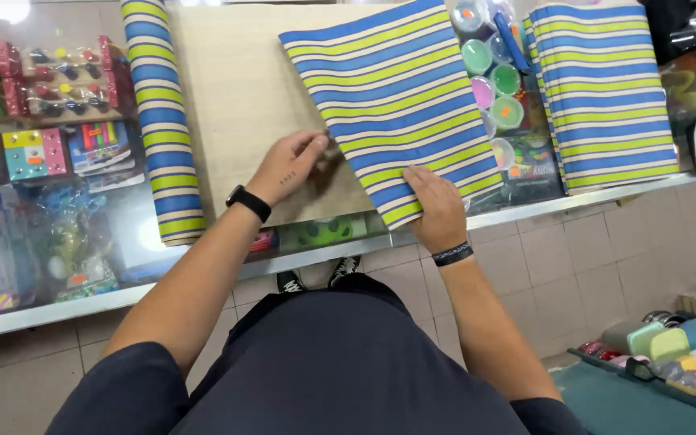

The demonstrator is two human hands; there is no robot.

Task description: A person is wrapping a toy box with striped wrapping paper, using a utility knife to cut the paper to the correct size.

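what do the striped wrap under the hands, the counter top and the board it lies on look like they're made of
Striped wrap: looks like thin paper with a slightly glossy print; it lies flat and holds crisp folded edges under the left hand and right hand.
Counter top: clear glass with a metal edge; it reflects light and toys show through.
Board: pale wood-look, matte, faint grain; possibly laminate.

Dark short sleeves – black watch (pixel 248 202) (left), wristband (pixel 453 254), perhaps rubber.

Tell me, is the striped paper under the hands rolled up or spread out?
Spread: the striped paper lies flat over a board, both hands pressing its near edge.
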